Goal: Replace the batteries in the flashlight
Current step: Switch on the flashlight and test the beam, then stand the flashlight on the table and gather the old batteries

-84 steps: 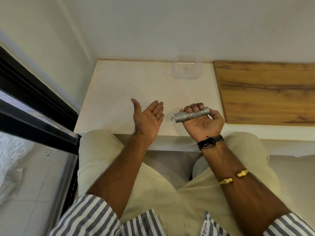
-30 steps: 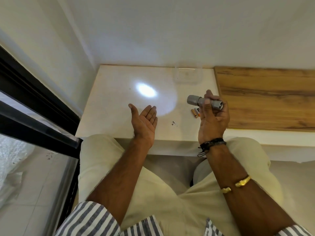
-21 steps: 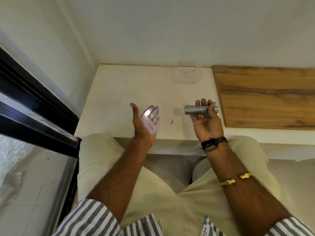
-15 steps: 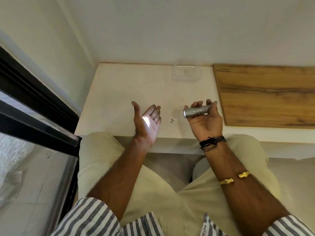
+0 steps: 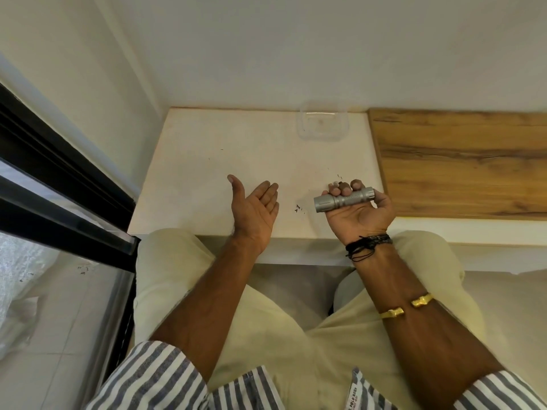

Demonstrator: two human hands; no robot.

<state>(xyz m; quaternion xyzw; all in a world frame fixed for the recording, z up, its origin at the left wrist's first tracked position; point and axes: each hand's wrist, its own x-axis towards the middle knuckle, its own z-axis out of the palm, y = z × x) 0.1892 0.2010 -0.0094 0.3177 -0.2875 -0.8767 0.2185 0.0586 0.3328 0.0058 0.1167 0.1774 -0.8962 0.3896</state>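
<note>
The right hand (image 5: 358, 216) is turned palm up over the near edge of the white surface (image 5: 207, 161), and its grip is wrapped around the silver flashlight (image 5: 343, 199): the fingers (image 5: 344, 189) curl over the far side of the barrel and the thumb closes against the tail end at the right. The flashlight lies level across the palm, its wider head pointing left and jutting clear of the hand, so the task's thing is held just above the right part of the white surface, near the border of the wooden panel (image 5: 461, 164). The left hand (image 5: 256, 210) is well apart from it, to the left, over the same near edge; its grip is released, palm facing right and slightly up, fingers straight and together, thumb raised toward the far side, with nothing in it. Between the two hands a few small dark specks (image 5: 299, 208) lie on the surface, and a few more sit just beyond the right hand's fingers. At the far edge of the surface, against the wall, stands a clear plastic container (image 5: 324, 122). A black corded bracelet (image 5: 368, 245) circles the right wrist and a gold cuff (image 5: 405, 307) sits further up the forearm. Both arms come from striped rolled sleeves (image 5: 154, 377) above pale trousers (image 5: 266, 335).
</note>
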